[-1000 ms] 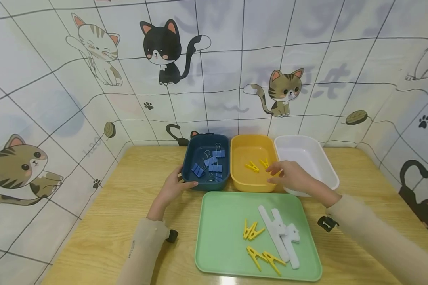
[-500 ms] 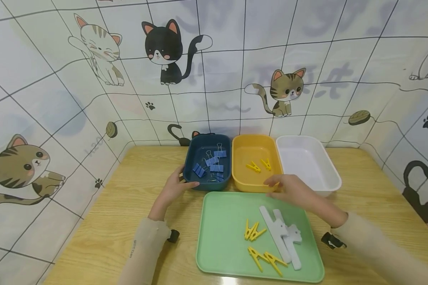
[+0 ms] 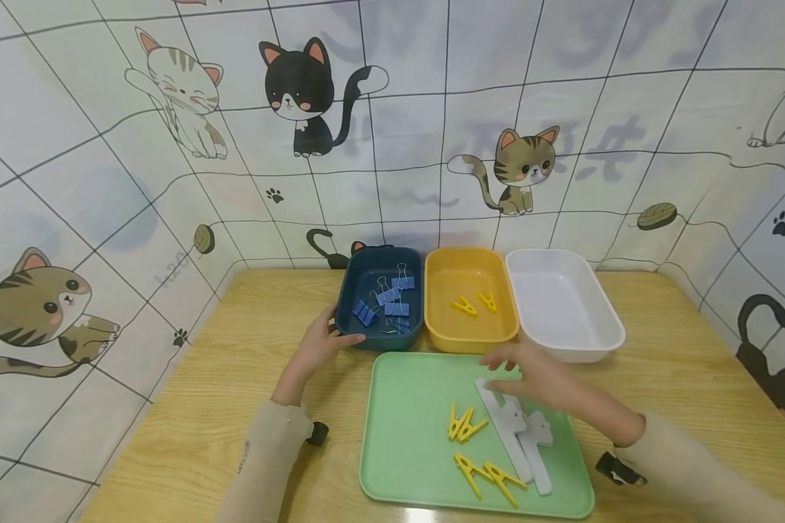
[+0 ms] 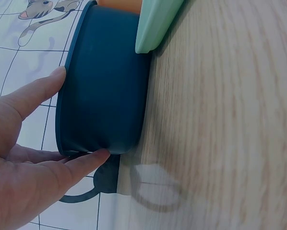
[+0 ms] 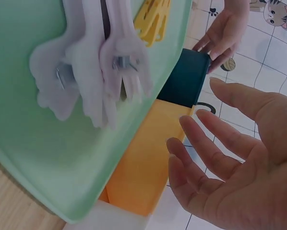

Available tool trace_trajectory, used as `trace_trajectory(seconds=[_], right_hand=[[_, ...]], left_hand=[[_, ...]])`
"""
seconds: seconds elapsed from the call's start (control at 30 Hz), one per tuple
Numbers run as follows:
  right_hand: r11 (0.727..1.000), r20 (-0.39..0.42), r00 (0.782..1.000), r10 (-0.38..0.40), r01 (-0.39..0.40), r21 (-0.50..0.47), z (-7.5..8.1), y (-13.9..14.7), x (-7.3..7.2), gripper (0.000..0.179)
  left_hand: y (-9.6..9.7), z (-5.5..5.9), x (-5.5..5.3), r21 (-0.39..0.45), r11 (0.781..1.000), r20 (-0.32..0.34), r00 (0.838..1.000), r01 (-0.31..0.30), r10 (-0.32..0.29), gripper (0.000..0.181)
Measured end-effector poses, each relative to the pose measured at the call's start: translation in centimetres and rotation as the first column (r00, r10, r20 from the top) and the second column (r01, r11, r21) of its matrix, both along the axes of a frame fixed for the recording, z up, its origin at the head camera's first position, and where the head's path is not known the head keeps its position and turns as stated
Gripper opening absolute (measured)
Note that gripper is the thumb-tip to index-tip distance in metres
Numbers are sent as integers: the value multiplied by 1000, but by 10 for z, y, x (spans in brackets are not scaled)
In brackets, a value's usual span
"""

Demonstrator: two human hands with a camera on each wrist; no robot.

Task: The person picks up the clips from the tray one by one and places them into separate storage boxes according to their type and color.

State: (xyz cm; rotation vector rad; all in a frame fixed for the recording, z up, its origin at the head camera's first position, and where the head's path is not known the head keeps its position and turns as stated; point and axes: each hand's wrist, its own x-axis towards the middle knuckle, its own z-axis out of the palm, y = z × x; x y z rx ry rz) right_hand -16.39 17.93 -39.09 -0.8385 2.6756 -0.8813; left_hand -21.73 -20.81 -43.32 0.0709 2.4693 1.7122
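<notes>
In the head view my left hand [image 3: 320,345] rests at the near left corner of a dark blue bin [image 3: 348,290], thumb at the front rim. In the left wrist view its straight fingers touch the bin's side. Several blue binder clips [image 3: 397,309] lie inside. My right hand [image 3: 530,370], fingers spread and holding nothing, hovers over the far right part of a green tray [image 3: 402,421]. Below it lie two long white plastic clips [image 3: 506,436] with metal springs, partly covered in the head view. Several yellow clothespins [image 3: 466,428] lie beside them on the tray.
A yellow bin [image 3: 454,341] with two yellow clothespins [image 3: 487,301] stands beside the blue bin. Right of it is a white bin [image 3: 562,298]. The bins stand in a row on the wooden table [image 3: 203,392], before a cat-patterned wall [image 3: 405,145].
My right hand has drawn back from the yellow bin toward me, over the tray. The clothespins in that bin now show fully. My left hand has stayed at the blue bin.
</notes>
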Motion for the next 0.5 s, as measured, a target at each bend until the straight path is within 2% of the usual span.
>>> trace_trajectory(seconds=[0.1, 0.17, 0.37, 0.5], right_hand=[[1000, 44, 999, 4, -4, -5, -3, 0, 5, 36], [1000, 42, 999, 7, -7, -7, -6, 0, 7, 36], [998, -64, 996, 63, -64, -9, -19, -2, 12, 35], [998, -5, 998, 64, -64, 0, -22, -5, 15, 37]], left_hand=[[0, 0, 0, -4, 1000, 1, 1000, -2, 2, 88], [1, 0, 0, -7, 1000, 2, 1000, -7, 7, 88], [0, -2, -2, -8, 1000, 2, 1000, -15, 15, 89], [0, -2, -1, -6, 1000, 0, 1000, -4, 4, 88]])
